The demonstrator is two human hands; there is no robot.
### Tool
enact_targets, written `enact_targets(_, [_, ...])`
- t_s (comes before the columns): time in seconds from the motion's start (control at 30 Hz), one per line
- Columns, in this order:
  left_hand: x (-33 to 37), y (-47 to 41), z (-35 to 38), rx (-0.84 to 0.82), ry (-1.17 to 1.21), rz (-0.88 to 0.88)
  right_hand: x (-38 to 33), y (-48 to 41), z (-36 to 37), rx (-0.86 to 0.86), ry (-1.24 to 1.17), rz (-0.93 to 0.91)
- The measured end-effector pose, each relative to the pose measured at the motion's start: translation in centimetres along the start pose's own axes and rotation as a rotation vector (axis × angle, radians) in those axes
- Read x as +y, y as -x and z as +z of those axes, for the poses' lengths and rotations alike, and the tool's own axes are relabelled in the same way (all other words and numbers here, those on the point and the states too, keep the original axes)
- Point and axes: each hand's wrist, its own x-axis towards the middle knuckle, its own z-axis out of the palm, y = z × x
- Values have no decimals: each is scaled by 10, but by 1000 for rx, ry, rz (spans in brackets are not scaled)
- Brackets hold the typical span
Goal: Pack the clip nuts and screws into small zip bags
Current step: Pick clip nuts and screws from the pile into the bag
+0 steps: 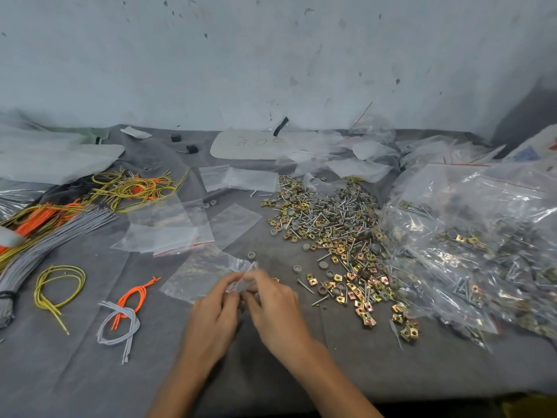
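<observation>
clip nuts (365,315) on grey cloth (271,372), scuffed wall (271,55)

You face a pale blue-grey painted wall (271,55), scuffed and flecked with dark marks, in soft, even light. Below it a creased dark grey fabric cover (75,372) drapes your worktable. A shadowed corner (524,116) darkens your far right.

Left hand (215,309), right hand (275,303) side by side, backs up, fingertips meeting, both pinching zip bag (205,273).
</observation>
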Motion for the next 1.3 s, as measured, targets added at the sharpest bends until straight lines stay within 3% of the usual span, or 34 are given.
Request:
enact_targets(0.2, [-4, -2, 3, 28, -60, 1, 20, 2, -30, 75, 80, -19])
enact_targets(0.4, [-5, -3, 5, 25, -76, -38, 46, 7, -51, -133, 388, 68])
enact_targets(0.67, [-3, -2, 4, 9, -98, -38, 17, 10, -36, 21, -42, 40])
enact_targets(0.83, [-2, -1, 3, 19, -75, -42, 3, 0, -24, 10, -21, -41])
enact_targets(0.97, [0, -2, 2, 46, 64, -90, 16, -43, -35, 250, -117, -27])
enact_targets(1.13, [5, -1, 1, 33, 120, -94, 41, -97, -12, -214, 298, 33])
enact_targets(1.2, [6, -2, 2, 36, 130, -94, 43, -100, -3, -256, 380, 4])
enact_targets(1.3, [4, -3, 2, 45, 119, -89, 40, -96, -7, -148, 284, 27])
